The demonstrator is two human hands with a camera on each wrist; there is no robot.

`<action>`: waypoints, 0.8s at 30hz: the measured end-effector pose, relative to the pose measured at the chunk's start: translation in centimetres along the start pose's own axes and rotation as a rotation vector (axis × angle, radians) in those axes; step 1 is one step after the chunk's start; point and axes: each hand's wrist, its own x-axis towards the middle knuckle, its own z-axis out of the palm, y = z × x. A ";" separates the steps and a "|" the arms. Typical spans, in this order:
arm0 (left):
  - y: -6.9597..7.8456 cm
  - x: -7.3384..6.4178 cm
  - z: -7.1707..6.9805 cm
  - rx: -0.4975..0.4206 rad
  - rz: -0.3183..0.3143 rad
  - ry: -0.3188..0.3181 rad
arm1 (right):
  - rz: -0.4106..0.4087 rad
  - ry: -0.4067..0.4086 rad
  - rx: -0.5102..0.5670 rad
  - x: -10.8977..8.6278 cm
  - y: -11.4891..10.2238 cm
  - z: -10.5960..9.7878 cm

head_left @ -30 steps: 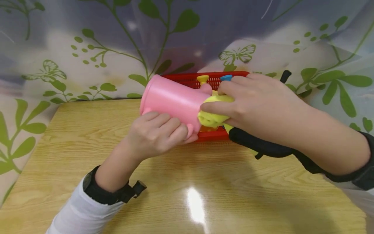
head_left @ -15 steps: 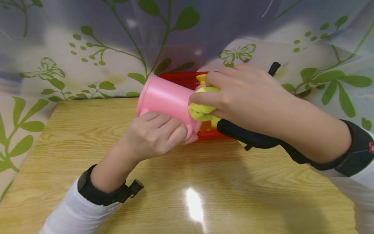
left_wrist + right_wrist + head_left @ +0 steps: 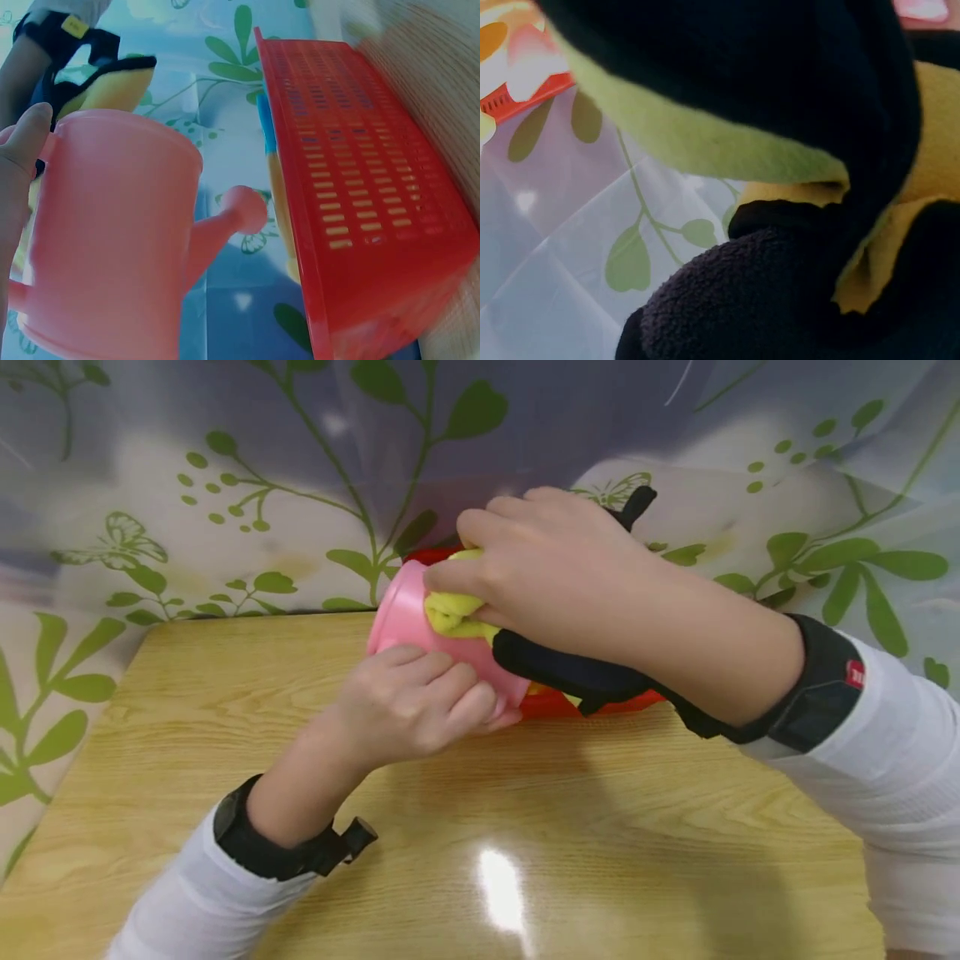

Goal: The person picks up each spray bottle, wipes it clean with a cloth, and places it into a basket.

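Note:
A pink toy watering can lies tipped on its side, held up by my left hand, whose fingers curl round its handle. In my right hand is a bunched yellow cloth with black backing, pressed against the upper side of the can's body. The cloth's black part hangs below the right hand and fills much of the right wrist view. From the left wrist, the can's body and its round-ended spout show beside the basket.
Behind and under the can stands a red slatted plastic basket with toys in it, among them a yellow and blue piece. The wooden table reaches back to a leaf-printed cloth backdrop.
The right hand has slid the cloth leftward and up along the can, from its base end toward the rim at the left. The left hand keeps its grip nearly in place.

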 end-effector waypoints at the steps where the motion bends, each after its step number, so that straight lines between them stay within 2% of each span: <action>1: 0.1 0.1 0.1 -0.008 0.000 -0.001 | 0.004 -0.007 0.006 0.3 0.1 0.0; 8: 0.6 0.7 1.0 -0.032 0.008 0.044 | 0.056 -0.017 0.018 2.2 0.3 -0.2; 13: 0.8 0.9 1.5 -0.051 0.016 0.073 | 0.113 -0.075 0.048 3.0 0.1 -1.0; 21: 0.8 0.5 1.8 -0.042 0.023 0.073 | 0.120 -0.168 0.161 2.0 0.6 -1.6; 24: 0.8 0.4 1.8 -0.038 0.024 0.066 | 0.104 -0.156 0.183 1.2 0.8 -1.5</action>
